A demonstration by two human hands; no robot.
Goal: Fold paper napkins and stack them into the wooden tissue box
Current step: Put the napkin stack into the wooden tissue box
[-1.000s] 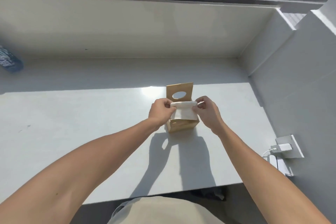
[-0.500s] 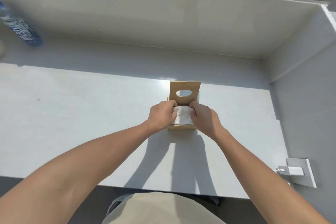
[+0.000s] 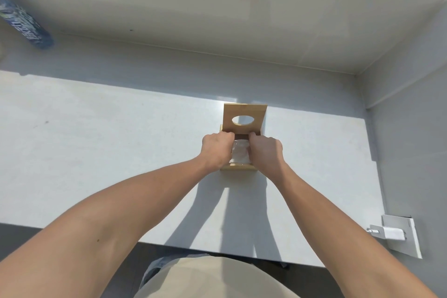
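Both my hands are down in the wooden tissue box (image 3: 238,166), which sits on the white bench (image 3: 96,143) with its lid (image 3: 244,118) flipped up behind. My left hand (image 3: 216,150) and right hand (image 3: 266,152) are curled, fingers pressed onto the white paper napkins (image 3: 240,155) between them. Honestly can't tell if I'm pinching or just pushing. There's a blue bottle (image 3: 26,28) far off left and a charger (image 3: 391,233) plugged in on the right.

A blue bottle (image 3: 26,25) (blurred) leans far left; a white charger (image 3: 393,233) sits plugged right.
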